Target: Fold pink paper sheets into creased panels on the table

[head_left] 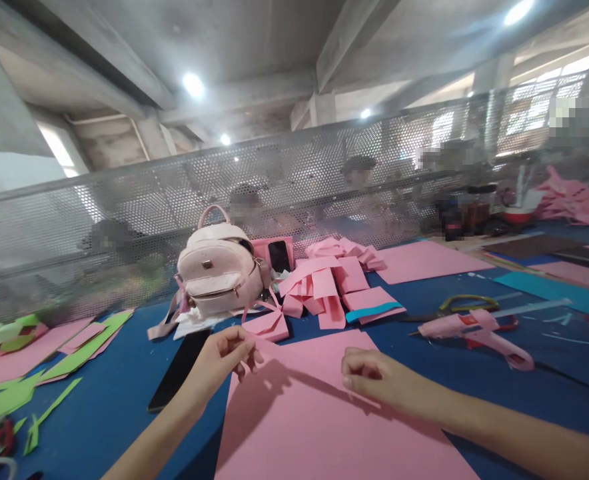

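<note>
A thin pink strip (304, 365) of paper or foam is stretched above a large pink sheet (334, 443), casting a shadow on it. My left hand (224, 353) pinches the strip's left end between thumb and fingers. Towards the other end, my right hand (374, 375) is closed around the strip, its fingers curled. Beyond the sheet lies a pile of folded pink pieces (324, 290), and one piece nearby carries a blue strip (374, 311).
A pink glue gun (479, 333) with a trailing cord lies at right beside yellow-handled scissors (467, 303). Left of the sheet is a dark phone-like slab (182, 370). A pale backpack (219, 267) stands behind, before a perforated metal screen (294, 173). Green sheets (92, 343) lie far left.
</note>
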The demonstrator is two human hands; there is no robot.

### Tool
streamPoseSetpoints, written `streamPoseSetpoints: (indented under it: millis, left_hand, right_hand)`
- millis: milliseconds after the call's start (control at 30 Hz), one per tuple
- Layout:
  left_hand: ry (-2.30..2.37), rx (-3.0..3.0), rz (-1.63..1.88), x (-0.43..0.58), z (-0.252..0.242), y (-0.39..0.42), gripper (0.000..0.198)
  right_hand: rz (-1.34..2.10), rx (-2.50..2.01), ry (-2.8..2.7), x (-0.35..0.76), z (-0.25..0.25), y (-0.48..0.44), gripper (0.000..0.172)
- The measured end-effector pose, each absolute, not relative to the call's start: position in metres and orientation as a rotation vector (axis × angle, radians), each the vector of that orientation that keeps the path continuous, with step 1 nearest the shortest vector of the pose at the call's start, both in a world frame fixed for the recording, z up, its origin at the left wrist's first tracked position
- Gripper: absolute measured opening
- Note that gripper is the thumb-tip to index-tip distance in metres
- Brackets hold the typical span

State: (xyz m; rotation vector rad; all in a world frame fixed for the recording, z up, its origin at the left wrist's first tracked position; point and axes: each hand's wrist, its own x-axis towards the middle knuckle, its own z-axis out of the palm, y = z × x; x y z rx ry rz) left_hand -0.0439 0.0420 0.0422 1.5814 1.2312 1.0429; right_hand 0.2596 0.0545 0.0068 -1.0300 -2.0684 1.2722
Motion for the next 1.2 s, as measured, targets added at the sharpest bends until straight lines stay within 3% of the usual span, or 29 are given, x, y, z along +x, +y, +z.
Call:
streamPoseSetpoints:
  millis: [100, 200, 333, 433, 633, 767, 1000, 1200]
  left_hand:
    - [1.272, 1.663, 1.076, -0.05, 0.04, 0.051, 0.033]
    - [1.346, 1.784, 1.153, -0.059, 0.035, 0.07, 0.021]
    - [1.479, 1.886, 1.135, -0.074, 0.02, 0.104, 0.031]
    - [1.512, 1.943, 1.044, -0.08, 0.005, 0.126, 0.031]
    - [1.429, 2.069, 0.958, -0.073, -0.011, 0.128, 0.033]
    - [1.424, 2.171, 1.021, -0.058, -0.008, 0.104, 0.046]
    - [1.339, 2.388, 1.053, -0.036, -0.003, 0.064, 0.043]
    - [1.268, 2.582, 0.991, -0.028, -0.008, 0.049, 0.055]
  right_hand:
    - [1.343, -1.019, -2.053, 0.267, 0.005, 0.054, 0.041]
    - [1.51, -1.126, -2.074, 0.273, 0.005, 0.049, 0.034]
    - [1.092, -1.283, -2.337, 0.279, 0.01, 0.044, 0.013]
    - [0.882, -1.301, -2.42, 0.284, 0.016, 0.042, 0.013]
    - [0.866, -1.317, -2.387, 0.291, 0.017, 0.044, 0.017]
    - [0.926, -1.278, -2.348, 0.292, 0.014, 0.047, 0.02]
    - [1.012, -1.153, -2.337, 0.272, 0.017, 0.055, 0.018]
    - [0.958, -1.122, -2.371, 0.254, 0.012, 0.07, 0.017]
